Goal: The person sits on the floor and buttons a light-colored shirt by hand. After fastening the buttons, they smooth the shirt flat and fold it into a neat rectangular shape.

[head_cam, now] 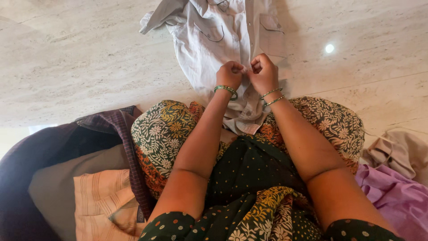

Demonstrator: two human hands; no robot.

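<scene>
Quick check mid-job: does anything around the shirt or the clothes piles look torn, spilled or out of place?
Nothing stands out. The pale shirt lies on the stone floor, with left hand and right hand pinching its front. Folded clothes sit left, loose purple cloth right.

A single head-worn camera looked steeply down over the person's own forearms, close enough that the arms and lap filled the lower frame. The left hand and right hand met just above centre, pinched together on a pale shirt. Beyond that grip, the marble floor filled the top.
</scene>
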